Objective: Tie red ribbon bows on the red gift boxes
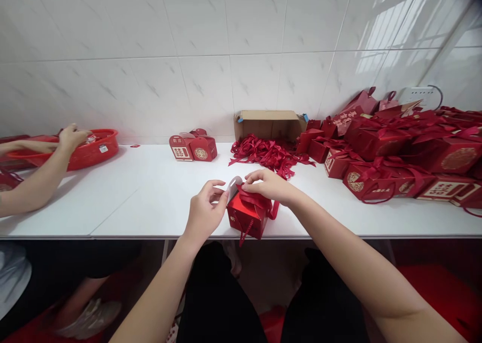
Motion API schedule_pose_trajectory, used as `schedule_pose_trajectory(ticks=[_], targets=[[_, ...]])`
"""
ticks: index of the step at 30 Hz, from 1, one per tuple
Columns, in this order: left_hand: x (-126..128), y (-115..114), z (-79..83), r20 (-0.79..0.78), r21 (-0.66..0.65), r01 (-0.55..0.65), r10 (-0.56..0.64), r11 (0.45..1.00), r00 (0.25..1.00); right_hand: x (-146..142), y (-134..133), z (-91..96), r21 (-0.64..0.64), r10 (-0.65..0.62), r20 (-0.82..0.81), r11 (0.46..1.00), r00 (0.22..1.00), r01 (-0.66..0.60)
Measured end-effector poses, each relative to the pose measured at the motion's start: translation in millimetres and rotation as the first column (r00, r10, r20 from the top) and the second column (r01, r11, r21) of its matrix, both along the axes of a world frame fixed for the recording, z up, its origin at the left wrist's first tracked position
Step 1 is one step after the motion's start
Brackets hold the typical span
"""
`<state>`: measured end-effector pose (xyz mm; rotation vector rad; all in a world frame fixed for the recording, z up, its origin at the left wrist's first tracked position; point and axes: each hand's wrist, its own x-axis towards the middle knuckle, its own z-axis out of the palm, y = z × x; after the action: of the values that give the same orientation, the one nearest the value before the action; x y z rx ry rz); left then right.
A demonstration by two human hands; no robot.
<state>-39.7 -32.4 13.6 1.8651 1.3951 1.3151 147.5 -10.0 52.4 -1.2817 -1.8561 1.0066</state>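
Observation:
A small red gift box stands at the table's front edge between my hands, with a red cord handle hanging over its side. My left hand is at its left side, thumb and fingers closed on the upright pale-backed flap with a slot in it. From the right, my right hand pinches a wide red ribbon at the top of the box. The ribbon's tail drapes down the right side. The exact grip of the right fingertips is partly hidden.
Behind are two closed red boxes, a heap of red ribbons and a cardboard carton. Many ribboned boxes are piled at right. At left, another person's hand reaches into a red basin.

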Motion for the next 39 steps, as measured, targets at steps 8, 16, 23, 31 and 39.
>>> schedule_pose_trajectory(ticks=[8, 16, 23, 31, 39], targets=[[7, -14, 1.0, 0.037, -0.006, 0.056, -0.056, 0.998, 0.998, -14, 12, 0.7, -0.119, -0.04, 0.07, 0.992, 0.997, 0.048], [12, 1, 1.5, 0.187, -0.177, 0.15, -0.116, 0.973, 0.976, -10, 16, -3.1, -0.223, 0.069, -0.078, 0.971, 0.995, -0.085], [13, 15, 4.3, 0.148, -0.193, 0.196, -0.169, 0.961, 0.975, -7, 17, -0.4, -0.227, 0.094, -0.099, 0.967, 0.991, -0.115], [-38, 36, -9.3, -0.62, -0.22, -0.249, 0.062, 0.943, 0.782, 28, 3, -6.7, 0.031, -0.135, -0.021, 0.99, 0.991, 0.136], [-50, 47, -14.8, -0.412, -0.042, -0.226, 0.189, 0.973, 0.891, 55, -28, -33.4, -0.027, -0.08, -0.062, 0.997, 0.995, 0.078]])
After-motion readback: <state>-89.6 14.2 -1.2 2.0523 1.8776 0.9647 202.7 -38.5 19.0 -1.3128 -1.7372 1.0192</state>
